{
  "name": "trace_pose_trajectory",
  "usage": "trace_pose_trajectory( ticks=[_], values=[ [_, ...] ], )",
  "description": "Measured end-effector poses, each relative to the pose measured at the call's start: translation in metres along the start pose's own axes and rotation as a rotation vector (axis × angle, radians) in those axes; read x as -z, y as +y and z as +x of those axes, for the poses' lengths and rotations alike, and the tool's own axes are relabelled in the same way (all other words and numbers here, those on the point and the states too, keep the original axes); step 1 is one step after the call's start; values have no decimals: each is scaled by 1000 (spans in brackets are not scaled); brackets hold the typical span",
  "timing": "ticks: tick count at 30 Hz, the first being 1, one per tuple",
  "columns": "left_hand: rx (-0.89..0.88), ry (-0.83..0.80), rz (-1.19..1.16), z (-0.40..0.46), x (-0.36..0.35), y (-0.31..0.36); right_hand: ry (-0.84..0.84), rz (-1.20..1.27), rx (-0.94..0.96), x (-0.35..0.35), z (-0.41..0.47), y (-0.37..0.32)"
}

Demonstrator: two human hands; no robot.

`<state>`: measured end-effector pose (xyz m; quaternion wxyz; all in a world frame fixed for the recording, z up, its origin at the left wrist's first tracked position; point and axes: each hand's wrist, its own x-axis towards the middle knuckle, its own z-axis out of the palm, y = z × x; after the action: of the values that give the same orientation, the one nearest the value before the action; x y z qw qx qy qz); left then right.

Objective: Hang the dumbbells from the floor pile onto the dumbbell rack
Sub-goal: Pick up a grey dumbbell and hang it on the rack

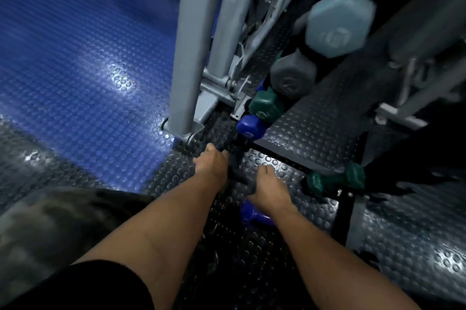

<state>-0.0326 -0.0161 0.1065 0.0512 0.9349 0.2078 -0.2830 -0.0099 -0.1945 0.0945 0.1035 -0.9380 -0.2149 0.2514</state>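
A gym, probably: studded rubber flooring (83,77), grey machine frames (191,39) and racked hex dumbbells (338,22) are showing.

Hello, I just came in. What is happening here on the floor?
A person reaches down with both hands toward dumbbells on the studded floor mat. The left hand and right hand are at a dark object between them; the grip is unclear. A blue dumbbell lies under the right wrist and a green dumbbell lies to the right. Others already sit on the rack.

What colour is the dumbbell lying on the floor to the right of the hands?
Dark green; the green dumbbell shows best in the head view, the only one.
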Motion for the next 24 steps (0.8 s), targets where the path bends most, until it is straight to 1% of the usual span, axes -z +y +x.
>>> trace_pose_trajectory(
  ticks=[4,8,10,14,16,21,24],
  values=[
    [-83,31,-90,-44,49,30,121,89,3,47,-49,24],
    [-215,73,-214,-88,83,70,271,308,-12,93,-108,66],
    [-255,86,-294,-107,96,90,313,410,-39,115,-134,85],
    [-308,100,-439,-144,126,146,550,665,-99,161,-191,130],
    [-332,97,-493,-159,136,172,624,756,-121,179,-212,151],
    [-365,123,-651,-190,149,243,907,788,-100,212,-245,203],
    [-382,91,-773,-201,152,283,1062,748,-174,226,-247,233]
  ],
)
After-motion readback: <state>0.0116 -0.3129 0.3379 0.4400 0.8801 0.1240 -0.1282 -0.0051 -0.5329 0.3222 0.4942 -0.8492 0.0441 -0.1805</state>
